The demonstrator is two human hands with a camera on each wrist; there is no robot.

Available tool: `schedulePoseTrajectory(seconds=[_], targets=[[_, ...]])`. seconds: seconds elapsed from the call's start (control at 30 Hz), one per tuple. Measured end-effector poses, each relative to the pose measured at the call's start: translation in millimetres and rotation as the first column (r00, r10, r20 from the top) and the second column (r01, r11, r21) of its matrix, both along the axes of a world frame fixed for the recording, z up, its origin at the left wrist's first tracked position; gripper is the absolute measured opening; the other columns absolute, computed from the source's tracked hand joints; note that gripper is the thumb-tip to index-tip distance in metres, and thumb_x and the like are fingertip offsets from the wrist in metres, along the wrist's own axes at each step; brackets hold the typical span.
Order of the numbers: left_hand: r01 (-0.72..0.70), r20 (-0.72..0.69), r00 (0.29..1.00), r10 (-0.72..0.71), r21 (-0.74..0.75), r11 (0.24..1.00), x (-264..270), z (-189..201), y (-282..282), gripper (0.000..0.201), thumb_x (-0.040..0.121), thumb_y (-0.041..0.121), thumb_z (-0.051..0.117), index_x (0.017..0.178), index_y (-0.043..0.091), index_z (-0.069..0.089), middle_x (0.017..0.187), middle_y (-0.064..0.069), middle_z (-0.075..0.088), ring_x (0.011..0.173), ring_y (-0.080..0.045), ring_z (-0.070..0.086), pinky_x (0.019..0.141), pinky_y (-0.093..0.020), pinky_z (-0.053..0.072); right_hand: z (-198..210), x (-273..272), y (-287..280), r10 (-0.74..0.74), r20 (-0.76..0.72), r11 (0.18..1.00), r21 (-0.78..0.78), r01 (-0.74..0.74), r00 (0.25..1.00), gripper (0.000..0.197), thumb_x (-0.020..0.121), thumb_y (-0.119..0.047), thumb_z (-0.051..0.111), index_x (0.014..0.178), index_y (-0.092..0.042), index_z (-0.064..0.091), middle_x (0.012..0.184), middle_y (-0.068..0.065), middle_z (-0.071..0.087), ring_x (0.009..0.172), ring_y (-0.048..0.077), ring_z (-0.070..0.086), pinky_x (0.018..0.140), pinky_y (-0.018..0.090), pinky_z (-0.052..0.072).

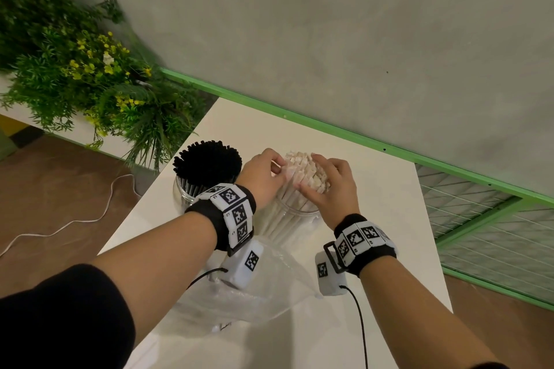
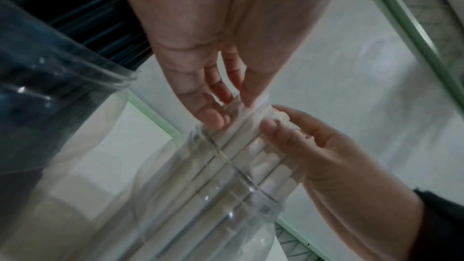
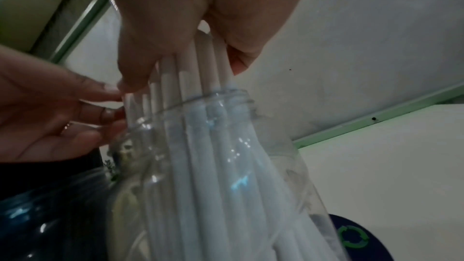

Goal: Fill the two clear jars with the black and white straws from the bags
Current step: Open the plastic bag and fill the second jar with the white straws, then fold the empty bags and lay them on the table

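Two clear jars stand on the white table point(image 1: 374, 189). The left jar point(image 1: 187, 192) is packed with black straws point(image 1: 208, 163). In the right jar point(image 1: 287, 219) stands a bundle of white straws point(image 1: 299, 166), their tops well above the rim. My left hand point(image 1: 280, 169) pinches the straws at the bundle's left edge. My right hand point(image 1: 311, 177) grips the bundle's right side, thumb in front and fingers over the tops. In the right wrist view the right hand point(image 3: 185, 74) wraps the white straws point(image 3: 200, 126) just above the jar's mouth point(image 3: 220, 96). The left wrist view shows the left hand point(image 2: 233, 106) on the straw tips.
A crumpled clear plastic bag point(image 1: 254, 287) lies on the table in front of the jars, under my wrists. Green plants point(image 1: 90, 75) stand left of the table, and a green-framed wall point(image 1: 359, 135) runs behind it. A white cable point(image 1: 75, 219) lies on the brown floor.
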State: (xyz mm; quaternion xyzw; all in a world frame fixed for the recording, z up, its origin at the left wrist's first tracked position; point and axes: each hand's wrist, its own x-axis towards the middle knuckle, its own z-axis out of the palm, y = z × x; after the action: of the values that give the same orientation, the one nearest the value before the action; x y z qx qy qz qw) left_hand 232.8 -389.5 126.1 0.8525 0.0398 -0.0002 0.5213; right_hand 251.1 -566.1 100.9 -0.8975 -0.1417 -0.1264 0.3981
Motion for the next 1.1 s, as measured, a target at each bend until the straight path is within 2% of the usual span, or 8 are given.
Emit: schedulePoseTrajectory(seconds=[0.17,0.33,0.5,0.67,0.8,0.9,1.0,1.1], targets=[[0.021,-0.037,0.999,-0.019,0.062,0.998,-2.3,3.7,0.9,0.012,0.089,0.017,0.059,0.099,0.022,0.055,0.097,-0.003,0.065,0.077,-0.02,0.063,0.075,-0.036,0.056,-7.7,-6.7,3.3,-0.037,0.098,0.95,-0.304,0.066,0.994,0.082,0.067,-0.042,0.083,0.138,-0.026,0.044,0.138,0.007,0.034,0.121,0.027,0.035,0.103,0.044,0.036],[0.058,-0.072,0.996,-0.047,0.148,0.987,-5.7,9.6,1.1,0.02,0.092,0.013,0.05,0.11,0.022,0.05,0.097,0.001,0.066,0.082,-0.017,0.063,0.073,-0.03,0.051,2.4,-0.3,11.1,0.113,0.154,0.89,-0.454,-0.032,0.982,0.072,0.081,-0.046,0.069,0.143,-0.033,0.035,0.155,0.005,0.021,0.139,0.029,0.024,0.108,0.048,0.029],[0.115,-0.101,0.99,-0.1,0.162,0.98,-17.8,19.3,10.9,0.038,0.093,0.01,0.048,0.13,0.021,0.041,0.113,0.002,0.061,0.093,-0.015,0.058,0.08,-0.025,0.044,6.0,-3.0,17.5,0.246,0.228,0.848,-0.521,-0.095,0.942,0.045,0.092,-0.032,0.056,0.136,-0.033,0.044,0.145,0.008,0.04,0.129,0.03,0.04,0.099,0.048,0.04],[0.104,0.033,0.994,-0.107,0.081,0.991,-48.9,34.3,29.5,0.036,0.091,0.008,0.052,0.122,0.026,0.05,0.112,0.006,0.058,0.091,-0.009,0.06,0.084,-0.021,0.044,11.3,-6.5,17.0,0.248,0.226,0.797,-0.601,-0.065,0.942,0.038,0.092,-0.04,0.043,0.126,-0.033,0.057,0.14,0.009,0.047,0.125,0.035,0.043,0.098,0.054,0.04],[0.082,0.096,0.992,-0.085,0.039,0.996,-84.5,42.9,56.6,0.018,0.09,0.013,0.059,0.105,0.024,0.06,0.098,0.009,0.064,0.089,-0.006,0.061,0.083,-0.017,0.047,24.8,-28.6,11.1,0.209,0.244,0.867,-0.495,-0.063,0.947,0.038,0.092,-0.04,0.049,0.129,-0.033,0.054,0.14,0.005,0.044,0.129,0.029,0.034,0.103,0.043,0.029],[-0.007,0.129,0.992,-0.007,0.107,0.994,-113.8,40.9,84.8,0.01,0.089,0.017,0.062,0.095,0.024,0.064,0.089,0.01,0.065,0.083,-0.004,0.06,0.07,-0.007,0.042,24.2,-64.9,1.3,0.263,0.214,0.94,-0.276,-0.2,0.941,0.024,0.09,-0.034,0.053,0.103,-0.024,0.071,0.111,0.001,0.058,0.106,0.021,0.048,0.091,0.034,0.041],[-0.031,0.055,0.998,0.011,0.368,0.929,-139.6,25.0,113.9,0.008,0.086,0.032,0.064,0.092,0.033,0.06,0.096,0.011,0.059,0.089,-0.009,0.058,0.072,-0.021,0.043,5.0,-103.7,-9.8,0.351,0.032,0.91,-0.246,-0.333,0.936,0.027,0.089,-0.042,0.053,0.085,-0.024,0.073,0.099,-0.005,0.056,0.092,0.015,0.049,0.082,0.032,0.044],[0.07,-0.216,0.975,0.056,0.532,0.844,-157.9,3.2,131.8,0.03,0.08,0.048,0.065,0.106,0.037,0.055,0.108,0.004,0.05,0.099,-0.018,0.052,0.084,-0.034,0.042,-23.6,-131.8,-19.2,0.302,-0.123,0.858,-0.396,-0.326,0.945,0.035,0.085,-0.054,0.047,0.084,-0.033,0.074,0.116,-0.006,0.053,0.102,0.016,0.042,0.088,0.037,0.042]])
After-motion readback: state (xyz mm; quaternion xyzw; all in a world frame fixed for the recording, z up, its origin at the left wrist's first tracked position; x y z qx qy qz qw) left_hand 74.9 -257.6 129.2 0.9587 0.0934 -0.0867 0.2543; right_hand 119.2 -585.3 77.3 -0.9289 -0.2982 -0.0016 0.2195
